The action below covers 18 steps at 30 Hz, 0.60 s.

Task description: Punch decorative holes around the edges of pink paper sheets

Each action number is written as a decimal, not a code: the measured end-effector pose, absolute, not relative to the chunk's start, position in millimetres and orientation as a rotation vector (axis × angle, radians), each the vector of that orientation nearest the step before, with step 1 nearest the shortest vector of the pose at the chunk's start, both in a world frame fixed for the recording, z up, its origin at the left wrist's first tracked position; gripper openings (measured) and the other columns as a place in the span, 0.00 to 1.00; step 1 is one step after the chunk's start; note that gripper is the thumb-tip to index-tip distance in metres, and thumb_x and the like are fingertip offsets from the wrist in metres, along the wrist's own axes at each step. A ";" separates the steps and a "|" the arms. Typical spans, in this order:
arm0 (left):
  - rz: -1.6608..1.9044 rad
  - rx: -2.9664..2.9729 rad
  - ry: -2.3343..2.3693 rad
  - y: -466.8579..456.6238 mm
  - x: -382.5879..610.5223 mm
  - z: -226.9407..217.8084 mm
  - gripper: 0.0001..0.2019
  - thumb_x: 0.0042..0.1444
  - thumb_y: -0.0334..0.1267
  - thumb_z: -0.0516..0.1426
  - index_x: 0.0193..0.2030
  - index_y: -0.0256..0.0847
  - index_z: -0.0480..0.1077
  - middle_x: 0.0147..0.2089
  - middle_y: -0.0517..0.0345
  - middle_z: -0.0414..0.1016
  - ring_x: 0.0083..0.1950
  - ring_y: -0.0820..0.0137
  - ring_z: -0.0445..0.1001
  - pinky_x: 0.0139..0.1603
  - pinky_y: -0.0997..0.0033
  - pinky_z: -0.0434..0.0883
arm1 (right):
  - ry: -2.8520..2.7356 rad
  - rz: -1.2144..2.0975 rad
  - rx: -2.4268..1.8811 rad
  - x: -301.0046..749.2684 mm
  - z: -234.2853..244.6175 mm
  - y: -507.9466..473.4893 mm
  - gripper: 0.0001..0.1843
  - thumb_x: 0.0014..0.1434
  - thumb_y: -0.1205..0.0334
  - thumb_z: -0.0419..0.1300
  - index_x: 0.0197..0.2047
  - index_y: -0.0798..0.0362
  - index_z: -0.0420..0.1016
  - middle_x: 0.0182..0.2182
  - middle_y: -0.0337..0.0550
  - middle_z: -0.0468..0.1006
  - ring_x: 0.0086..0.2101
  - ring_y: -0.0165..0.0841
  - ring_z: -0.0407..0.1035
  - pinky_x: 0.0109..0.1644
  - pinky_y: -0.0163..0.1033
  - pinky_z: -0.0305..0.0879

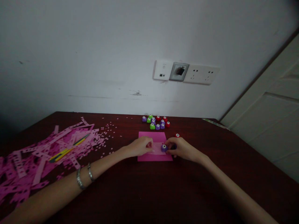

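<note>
A pink sheet of paper [153,158] lies on the dark table in front of me, a paler patch across its middle. My right hand [183,147] is at the sheet's right side, its thumb and fingers closed on a small purple craft punch [164,148] with a white round top. Over the left part of the sheet is my left hand [141,145], fingers curled together; what they hold, if anything, I cannot make out. A red punch [177,135] shows just behind my right hand, partly hidden.
Several green, purple and red punches [157,126] stand behind the sheet near the wall. Punched pink paper strips [39,171], tiny cut-outs and a yellow cutter-like tool [62,154] lie at left. A thin ruler-like strip [216,123] is at the back right; wall sockets [201,74] are above.
</note>
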<state>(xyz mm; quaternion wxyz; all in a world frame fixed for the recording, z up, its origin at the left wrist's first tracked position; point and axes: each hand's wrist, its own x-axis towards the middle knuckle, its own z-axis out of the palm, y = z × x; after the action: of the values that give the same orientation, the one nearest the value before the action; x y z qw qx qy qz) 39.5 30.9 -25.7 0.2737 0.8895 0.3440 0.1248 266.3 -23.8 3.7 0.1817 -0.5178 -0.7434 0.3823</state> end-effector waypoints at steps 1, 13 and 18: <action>0.340 2.386 0.925 30.6 39.7 -25.3 0.07 0.50 0.39 0.58 0.31 0.39 0.66 0.29 0.61 0.67 0.29 0.75 0.62 0.29 0.74 0.58 | -2.097 1.075 -1.465 265.6 4.2 -24.0 0.10 0.53 0.65 0.59 0.39 0.58 0.71 0.30 0.42 0.73 0.23 0.26 0.68 0.22 0.31 0.67; 0.547 2.259 0.906 30.5 39.8 -12.2 0.11 0.54 0.42 0.52 0.27 0.37 0.67 0.26 0.61 0.67 0.27 0.76 0.63 0.28 0.74 0.59 | -2.002 1.063 -1.510 272.0 15.8 -23.4 0.15 0.50 0.58 0.63 0.39 0.57 0.71 0.29 0.42 0.75 0.23 0.27 0.68 0.20 0.30 0.67; 0.534 2.088 0.898 38.5 45.6 7.1 0.16 0.55 0.45 0.52 0.24 0.36 0.68 0.22 0.61 0.66 0.25 0.77 0.62 0.27 0.75 0.59 | -1.906 1.278 -1.696 273.3 29.9 -15.5 0.21 0.49 0.46 0.62 0.32 0.59 0.72 0.23 0.44 0.76 0.20 0.26 0.67 0.15 0.27 0.61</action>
<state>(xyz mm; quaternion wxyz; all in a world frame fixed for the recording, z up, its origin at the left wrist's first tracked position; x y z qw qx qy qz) 45.6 38.5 7.1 0.3926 0.8224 0.3537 0.2105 273.3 -15.5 29.9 0.1434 -0.5881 -0.6611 0.4432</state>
